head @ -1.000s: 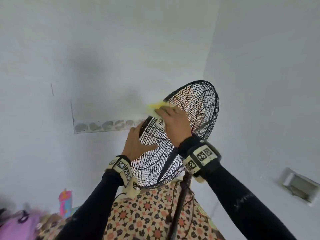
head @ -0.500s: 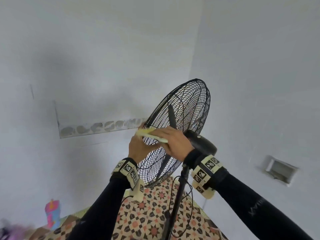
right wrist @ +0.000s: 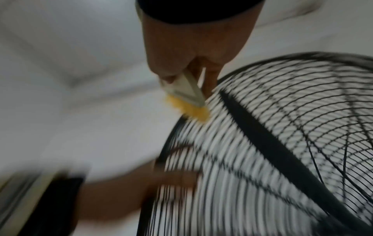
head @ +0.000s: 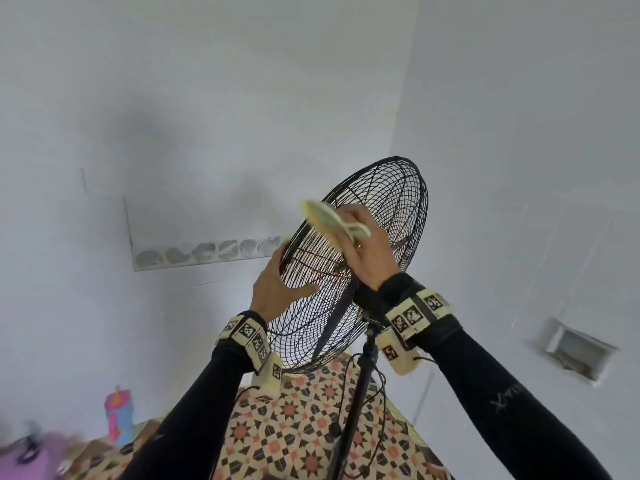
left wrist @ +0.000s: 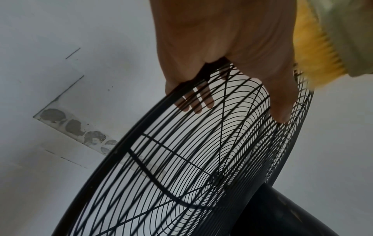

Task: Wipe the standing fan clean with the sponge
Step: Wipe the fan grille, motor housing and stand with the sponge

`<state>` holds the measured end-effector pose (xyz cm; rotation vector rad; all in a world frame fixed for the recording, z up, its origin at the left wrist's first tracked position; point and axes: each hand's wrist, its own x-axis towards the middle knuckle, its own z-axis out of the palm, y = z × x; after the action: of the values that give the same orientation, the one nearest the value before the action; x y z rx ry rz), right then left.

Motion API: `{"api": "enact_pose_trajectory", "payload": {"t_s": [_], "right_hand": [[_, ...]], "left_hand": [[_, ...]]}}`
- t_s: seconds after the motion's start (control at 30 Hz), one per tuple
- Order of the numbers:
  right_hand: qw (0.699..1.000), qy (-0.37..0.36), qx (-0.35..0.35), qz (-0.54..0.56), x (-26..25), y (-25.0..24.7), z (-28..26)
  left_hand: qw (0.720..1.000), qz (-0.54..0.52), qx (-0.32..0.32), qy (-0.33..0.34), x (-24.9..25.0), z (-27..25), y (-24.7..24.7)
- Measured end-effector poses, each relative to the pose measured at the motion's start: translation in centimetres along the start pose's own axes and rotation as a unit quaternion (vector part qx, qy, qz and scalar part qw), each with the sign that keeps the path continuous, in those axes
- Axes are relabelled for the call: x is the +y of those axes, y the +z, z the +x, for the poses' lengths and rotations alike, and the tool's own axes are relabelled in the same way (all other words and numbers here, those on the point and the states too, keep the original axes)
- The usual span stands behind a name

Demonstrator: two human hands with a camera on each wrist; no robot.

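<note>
The standing fan's black wire cage (head: 391,209) tilts up in the room corner on a black pole (head: 356,403). My left hand (head: 277,289) grips the cage rim (left wrist: 141,121) at its left side, fingers curled over the front wires and thumb on the back grille. My right hand (head: 367,251) holds a pale yellow cleaning pad with yellow bristles (head: 325,220) against the upper left rim; the bristles (right wrist: 189,110) touch the wires. The same pad (left wrist: 322,47) shows beside my left thumb. The motor housing (left wrist: 282,212) is dark behind the cage.
White walls meet in a corner behind the fan, with a patched strip (head: 207,254) on the left wall and a recessed box (head: 578,348) on the right. A patterned cloth (head: 298,434) lies below, a black cable hangs by the pole, and a colourful bottle (head: 119,417) stands at lower left.
My right hand has carried the pad from the cage's middle left up to the upper left rim. The left hand kept its grip on the rim. The view swung slightly.
</note>
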<state>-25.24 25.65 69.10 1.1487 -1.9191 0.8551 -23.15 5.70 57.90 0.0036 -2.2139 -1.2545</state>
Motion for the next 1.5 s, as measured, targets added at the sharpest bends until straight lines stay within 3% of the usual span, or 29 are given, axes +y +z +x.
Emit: {"api": "enact_pose_trajectory", "payload": {"t_s": [0.07, 0.1, 0.17, 0.23, 0.3, 0.37, 0.43, 0.5, 0.53, 0.6, 0.67, 0.7, 0.77, 0.83, 0.9, 0.97, 1.07, 1.1, 1.13, 1.2, 1.27, 1.3, 1.33, 1.4, 1.47, 1.5], "right_hand": [[0.984, 0.076, 0.156, -0.037, 0.9, -1.9, 1.6], [0.977, 0.085, 0.185, -0.058, 1.6, -2.2, 1.6], [0.989, 0.052, 0.131, -0.045, 1.9, -1.5, 0.0], [0.998, -0.052, -0.003, -0.046, 2.0, 0.3, -2.8], [0.989, -0.11, -0.095, -0.032, 1.7, 1.2, -4.2], [0.992, -0.106, -0.058, -0.035, 1.9, 1.0, -3.2], [0.997, -0.04, 0.054, -0.05, 2.8, 0.1, -1.4], [0.991, 0.018, 0.112, -0.074, 3.5, -0.1, -0.7], [0.991, 0.011, 0.096, -0.091, 3.2, 0.3, -1.0], [0.992, -0.072, -0.004, -0.106, 2.0, 1.9, -2.9], [0.981, -0.154, -0.101, -0.068, 1.1, 3.2, -5.3], [0.979, -0.167, -0.11, -0.044, 1.2, 3.2, -5.6], [0.989, -0.138, -0.043, -0.026, 1.9, 2.3, -4.7], [0.996, -0.051, 0.065, -0.034, 3.3, 1.0, -2.9], [0.991, 0.001, 0.125, -0.05, 4.6, 0.3, -1.9], [0.994, -0.042, 0.082, -0.056, 4.9, 0.9, -2.7], [0.983, -0.162, -0.086, -0.028, 4.1, 2.4, -6.1], [0.979, -0.174, -0.107, -0.017, 4.3, 2.2, -6.2], [0.983, -0.162, -0.086, -0.007, 4.4, 1.6, -5.7], [0.997, -0.06, 0.049, 0.013, 5.5, 0.5, -3.8], [0.983, 0.049, 0.175, 0.011, 6.8, -0.5, -2.4], [0.98, 0.071, 0.186, 0.004, 7.2, -0.3, -2.4], [0.985, 0.058, 0.162, -0.002, 7.3, 0.3, -2.8], [0.997, -0.039, 0.061, -0.007, 6.7, 2.0, -4.9], [0.991, -0.129, -0.043, -0.003, 6.6, 2.6, -6.7], [0.989, -0.142, -0.051, -0.002, 7.0, 2.3, -6.6]], "left_hand": [[1.0, -0.009, 0.001, -0.001, 0.1, -0.2, -0.1], [1.0, -0.007, 0.002, -0.004, -0.1, 0.0, -0.1], [1.0, -0.005, 0.003, -0.015, -0.1, 0.1, -0.1], [1.0, 0.0, 0.008, -0.025, -0.1, 0.5, -0.4], [0.999, 0.004, 0.008, -0.032, 0.1, 0.6, -0.5], [1.0, 0.002, 0.001, -0.023, 0.4, 0.5, -0.5], [1.0, -0.004, 0.003, -0.011, 0.6, 0.4, -0.4], [1.0, -0.002, 0.006, -0.012, 0.7, 0.3, -0.4], [1.0, 0.004, 0.007, -0.011, 0.8, 0.4, -0.6], [1.0, 0.014, 0.006, -0.011, 1.0, 0.4, -0.8], [1.0, 0.007, 0.015, -0.017, 1.0, 0.5, -0.9], [1.0, 0.004, 0.016, -0.013, 1.0, 0.4, -0.8], [1.0, 0.017, 0.009, 0.004, 1.1, 0.2, -0.6], [1.0, 0.026, 0.002, -0.004, 1.1, 0.1, -0.6], [1.0, 0.022, 0.003, -0.014, 1.2, 0.0, -0.6], [1.0, 0.028, 0.006, -0.011, 1.5, -0.1, -0.8], [0.999, 0.039, 0.002, -0.016, 1.8, -0.2, -1.0], [0.999, 0.036, 0.0, -0.015, 1.8, -0.1, -1.0], [0.999, 0.037, -0.002, -0.014, 2.0, -0.3, -1.0], [0.999, 0.038, 0.001, -0.006, 2.1, -0.4, -0.9], [0.999, 0.034, -0.002, -0.004, 2.2, -0.4, -0.9], [0.999, 0.034, -0.003, -0.006, 2.1, -0.3, -0.9], [0.999, 0.037, -0.005, -0.01, 2.0, -0.2, -1.0], [0.998, 0.049, -0.014, -0.019, 2.0, -0.1, -1.4], [0.998, 0.063, -0.02, -0.021, 2.0, 0.1, -1.7], [0.997, 0.064, -0.023, -0.019, 2.0, 0.2, -1.7]]}}
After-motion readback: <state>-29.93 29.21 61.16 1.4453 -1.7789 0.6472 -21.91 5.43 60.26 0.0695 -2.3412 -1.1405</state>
